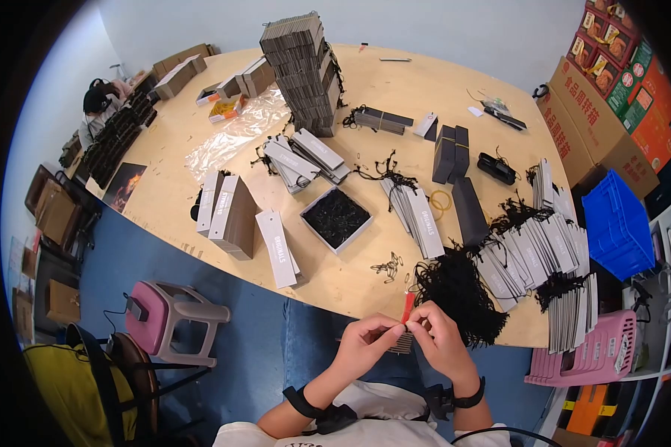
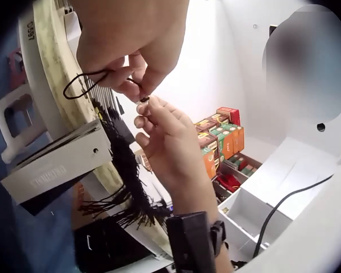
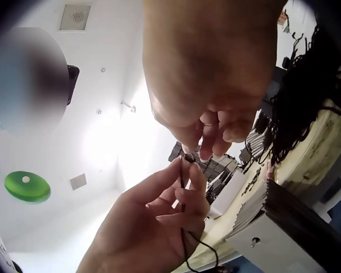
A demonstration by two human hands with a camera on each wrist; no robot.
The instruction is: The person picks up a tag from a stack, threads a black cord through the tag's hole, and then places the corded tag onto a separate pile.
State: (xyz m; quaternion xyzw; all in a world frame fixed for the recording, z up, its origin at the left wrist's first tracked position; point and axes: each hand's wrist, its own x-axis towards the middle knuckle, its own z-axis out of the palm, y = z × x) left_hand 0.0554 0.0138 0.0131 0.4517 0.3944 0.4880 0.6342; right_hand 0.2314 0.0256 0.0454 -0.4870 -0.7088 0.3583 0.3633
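Note:
In front of the body, at the table's near edge, my left hand (image 1: 367, 346) and right hand (image 1: 443, 344) meet at the fingertips. Thumb and fingers of the left hand grip a thin black cord (image 2: 74, 85), whose loop hangs out past the hand. My right hand pinches the cord's end, where a small black piece (image 3: 190, 158) sits between the fingertips. A stack of grey punched tags (image 3: 278, 244) lies just below the hands. Behind the fingertips in the head view is a narrow red object (image 1: 409, 302).
Right of the hands lies a heap of black cords (image 1: 458, 298), beside fanned tags (image 1: 533, 253) with cords. A white box (image 1: 314, 229) holds small black pieces. Dark clips (image 1: 388, 266), tag bundles (image 1: 235, 216) and a tall tag stack (image 1: 298, 67) occupy the table (image 1: 417, 82).

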